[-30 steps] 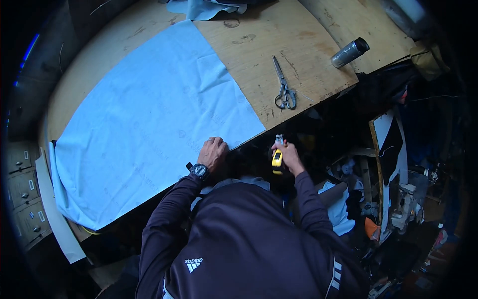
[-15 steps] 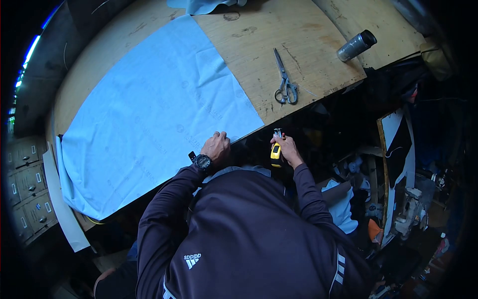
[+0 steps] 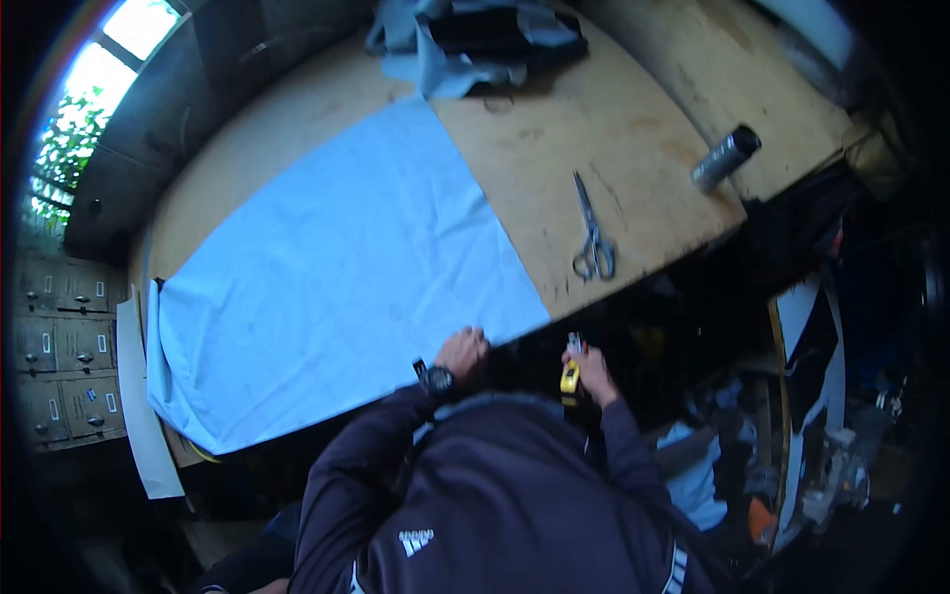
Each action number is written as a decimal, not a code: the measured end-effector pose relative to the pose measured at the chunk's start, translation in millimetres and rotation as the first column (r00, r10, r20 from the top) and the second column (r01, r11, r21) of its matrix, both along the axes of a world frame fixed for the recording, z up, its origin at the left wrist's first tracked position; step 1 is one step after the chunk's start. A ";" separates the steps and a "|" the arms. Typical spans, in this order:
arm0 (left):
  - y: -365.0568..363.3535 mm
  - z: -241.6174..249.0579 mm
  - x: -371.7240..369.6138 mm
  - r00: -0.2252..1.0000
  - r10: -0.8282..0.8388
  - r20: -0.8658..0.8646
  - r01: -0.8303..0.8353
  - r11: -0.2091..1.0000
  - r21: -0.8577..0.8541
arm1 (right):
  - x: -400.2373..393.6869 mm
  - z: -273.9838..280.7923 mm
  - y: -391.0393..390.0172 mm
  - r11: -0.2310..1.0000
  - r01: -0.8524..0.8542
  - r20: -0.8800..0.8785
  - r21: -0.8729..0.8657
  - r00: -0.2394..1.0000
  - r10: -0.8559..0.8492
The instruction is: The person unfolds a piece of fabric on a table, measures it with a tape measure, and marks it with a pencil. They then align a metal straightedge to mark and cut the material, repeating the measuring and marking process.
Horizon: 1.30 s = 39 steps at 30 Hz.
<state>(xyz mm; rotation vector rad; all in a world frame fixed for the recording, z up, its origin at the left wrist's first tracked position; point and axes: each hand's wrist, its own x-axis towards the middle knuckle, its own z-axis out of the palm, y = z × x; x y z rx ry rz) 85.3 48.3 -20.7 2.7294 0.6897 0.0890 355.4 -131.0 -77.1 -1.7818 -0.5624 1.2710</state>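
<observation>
pale blue cloth (image 3: 346, 287) flat on table | yellow tape measure (image 3: 570, 377) off table edge

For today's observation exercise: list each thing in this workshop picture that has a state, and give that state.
Blue fabric: spread flat on the table, near edge under the left hand.
Yellow tool: held in the right hand, off the table.
Scissors: lying closed.
Cylinder: on its side.

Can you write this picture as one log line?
left hand: on blue fabric edge | right hand: holding yellow tape measure | scissors: on table
</observation>
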 end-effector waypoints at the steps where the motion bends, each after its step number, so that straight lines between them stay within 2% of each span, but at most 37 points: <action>1: -1.2 4.3 -1.0 1.000 -0.004 -0.023 0.004 1.000 -0.004 | 2.1 -2.3 -1.5 1.000 -0.031 0.045 -0.001 0.998 0.031; 2: -5.2 24.8 2.5 0.999 0.008 -0.033 -0.008 1.000 -0.009 | 3.8 -4.6 -4.7 0.998 -0.029 -0.011 -0.049 1.000 0.029; 3: -3.4 21.9 2.4 0.997 -0.011 -0.072 0.010 1.000 -0.026 | 4.1 5.8 -3.6 0.993 -0.041 0.022 -0.111 0.999 0.044; 4: -2.0 22.4 3.7 0.995 -0.014 -0.099 0.009 0.999 -0.047 | 6.5 -8.1 -6.3 0.993 -0.039 0.032 -0.112 0.999 0.043; 9: -3.2 24.7 3.1 0.995 -0.020 -0.098 0.019 1.000 -0.010 | 5.7 0.7 -9.2 0.990 -0.042 0.018 -0.136 0.999 0.045; 12: -2.9 25.8 3.2 0.980 -0.018 -0.198 0.007 0.999 -0.054 | 4.7 4.5 -8.1 0.991 -0.037 -0.015 -0.128 0.999 0.035; 15: -4.4 25.6 1.2 0.998 0.030 0.054 -0.027 0.998 -0.056 | 2.3 12.7 -3.8 0.995 -0.051 -0.027 -0.084 0.998 0.049; 18: -8.1 27.9 3.1 0.981 0.088 0.175 -0.099 0.993 0.056 | -5.7 34.5 13.0 0.999 -0.044 -0.105 0.006 0.993 0.045; 20: -18.5 8.7 -0.7 0.962 0.245 0.123 -0.227 0.963 -0.144 | -12.2 48.3 31.9 0.994 -0.060 -0.163 0.090 0.984 0.074; 21: -20.7 8.3 -1.8 0.979 0.185 0.088 -0.174 0.978 -0.117 | -16.8 57.9 43.8 0.992 -0.055 -0.220 0.114 0.972 0.079; 22: -24.7 6.3 -2.6 0.970 0.165 0.178 -0.140 0.979 -0.147 | -21.1 64.3 56.8 0.991 -0.047 -0.279 0.128 0.957 0.082; 23: -28.4 7.6 -1.5 0.958 0.164 0.235 -0.117 0.972 -0.203 | -24.0 65.7 70.8 0.982 -0.050 -0.273 0.180 0.957 0.098; 24: -29.8 7.5 -1.6 0.967 0.133 0.216 -0.086 0.974 -0.211 | -27.3 65.7 81.8 0.973 -0.052 -0.268 0.224 0.957 0.113; 25: -28.0 13.9 -0.4 0.963 0.153 0.220 -0.081 0.950 -0.302 | -29.2 60.6 95.1 0.972 -0.045 -0.304 0.232 0.945 0.117; 26: -25.4 21.9 0.0 0.959 0.172 0.224 -0.073 0.918 -0.391 | -28.8 57.5 106.5 0.966 -0.059 -0.325 0.253 0.935 0.142; 28: -20.7 40.4 -2.1 0.921 0.334 0.201 -0.168 0.806 -0.568 | -31.4 46.5 125.8 0.978 0.013 -0.365 0.209 0.929 0.065; 31: -15.4 63.1 -13.0 0.826 0.537 0.171 -0.228 0.596 -0.770 | -32.8 36.7 136.6 0.988 0.059 -0.345 0.141 0.939 -0.007; 32: -15.2 65.1 -18.1 0.789 0.594 0.156 -0.226 0.518 -0.825 | -37.8 40.9 137.9 0.991 0.064 -0.279 0.114 0.960 -0.030; 33: -11.7 58.1 -24.1 0.767 0.638 0.073 -0.207 0.353 -0.912 | -43.9 44.2 138.2 0.991 0.059 -0.304 0.119 0.953 -0.020; 36: -11.1 84.5 -27.0 0.625 0.780 -0.026 -0.048 0.005 -0.999 | -95.7 95.9 142.2 0.981 0.063 -0.440 0.181 0.898 0.023; 37: -10.1 79.5 -27.4 0.588 0.809 0.018 0.148 -0.085 -0.985 | -115.7 114.7 147.1 0.972 0.050 -0.438 0.229 0.897 0.057; 38: -7.2 78.7 -30.6 0.589 0.805 0.076 0.150 -0.016 -0.989 | -134.0 133.4 151.3 0.961 0.035 -0.434 0.275 0.896 0.091; 39: -4.0 78.8 -33.7 0.589 0.797 0.133 0.153 0.052 -0.987 | -148.6 140.7 155.4 0.953 -0.038 -0.321 0.302 0.937 0.140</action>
